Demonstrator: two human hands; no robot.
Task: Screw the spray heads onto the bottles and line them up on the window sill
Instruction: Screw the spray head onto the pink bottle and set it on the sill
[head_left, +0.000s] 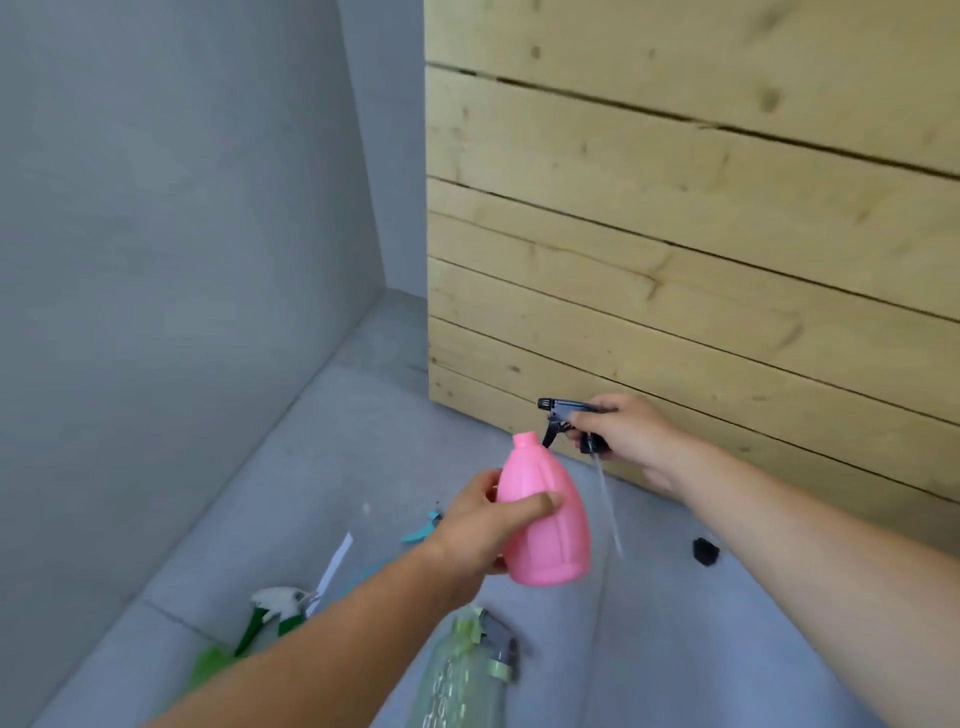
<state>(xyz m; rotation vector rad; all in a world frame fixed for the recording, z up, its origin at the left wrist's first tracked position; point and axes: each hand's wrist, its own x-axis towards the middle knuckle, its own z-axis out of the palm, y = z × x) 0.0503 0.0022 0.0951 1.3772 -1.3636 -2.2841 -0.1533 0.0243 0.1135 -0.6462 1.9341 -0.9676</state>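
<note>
The left hand (480, 525) grips the pink bottle (545, 519) upright in the air, fingers clamped round its body, neck bare. Just beside the neck, the right hand (623, 434) has its fingers wrapped round a black spray head (558, 415), its tube (608, 509) hanging down over the grey sill (363, 441).

A clear green bottle (457, 675) near the sill's front edge is cut off by the bottom of the frame, its lower body unseen. The left forearm hides part of a green-and-white spray head (275, 610) and most of a turquoise one (421, 530). The right hand (621, 431) covers the rear of the black spray head (558, 413). A small black object (705, 551) by the wooden boards (675, 234) is too blurred to identify.
</note>
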